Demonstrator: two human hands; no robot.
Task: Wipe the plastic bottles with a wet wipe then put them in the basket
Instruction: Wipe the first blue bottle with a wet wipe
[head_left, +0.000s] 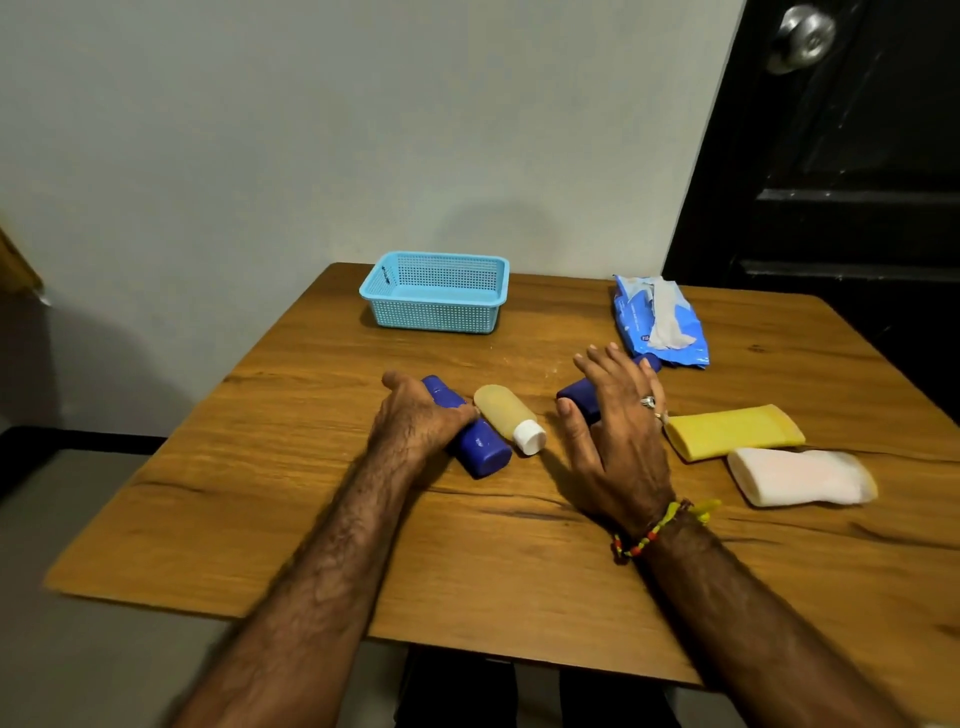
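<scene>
Several plastic bottles lie on the wooden table (311, 519). My left hand (415, 421) grips a dark blue bottle (480, 447) lying on its side. Beside it lies a translucent yellowish bottle (506, 415) with a white cap. My right hand (615, 426) hovers with fingers spread over a second dark blue bottle (579, 395), partly hiding it. To the right lie a yellow bottle (732, 431) and a pale pink-white bottle (800, 478). A blue pack of wet wipes (660, 319), one wipe sticking out, lies at the back right. The light blue basket (436, 312) stands empty at the back.
The table stands against a pale wall (363, 130). A dark door with a metal knob (802, 36) is at the right. The table's front edge runs just beneath my forearms.
</scene>
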